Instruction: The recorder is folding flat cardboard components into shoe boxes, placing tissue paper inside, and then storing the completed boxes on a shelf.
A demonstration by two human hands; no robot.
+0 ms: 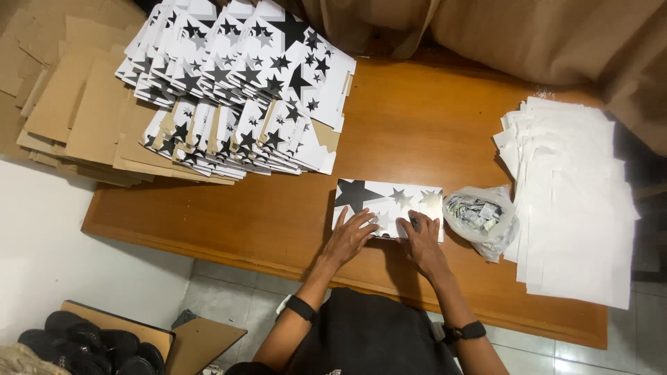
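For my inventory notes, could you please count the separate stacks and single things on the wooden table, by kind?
Fanned stacks of white star-printed flat cardboard boxes: 2
White paper-sheet stack: 1
Single star-printed box under both hands: 1
Clear plastic bag of small packets: 1
Total: 5

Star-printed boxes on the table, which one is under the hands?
The single flat star-printed box at the table's near edge, under both hands; the others lie stacked at the far left.

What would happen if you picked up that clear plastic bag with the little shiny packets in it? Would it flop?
The plastic bag would probably sag and change shape, since its thin film already slumps crumpled on the wooden table. It likely feels light, because the packets inside look small. They may shift or spill, as the bag's top looks loosely gathered, though I can't tell whether it's tied.
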